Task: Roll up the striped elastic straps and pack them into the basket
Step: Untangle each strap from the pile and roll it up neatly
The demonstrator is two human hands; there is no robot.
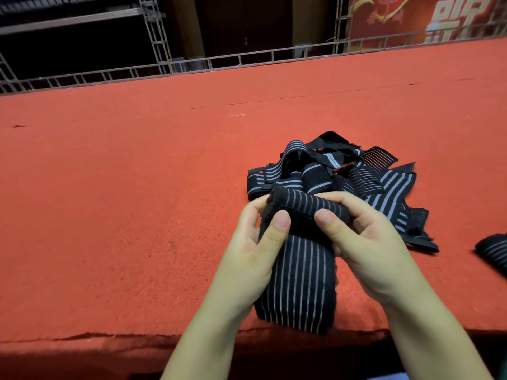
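Two hands pinch one striped elastic strap: the left hand and right hand each press a thumb onto its rolled far end, fingers curled behind it, while the loose tail lies flat toward the near edge of the red felt table. Just beyond lies a tangled pile of straps. A rolled strap sits at the right edge. Farther off runs a metal truss rail.

Bright, even light on the red table, dim background beyond, wide-angle bending at the edges.
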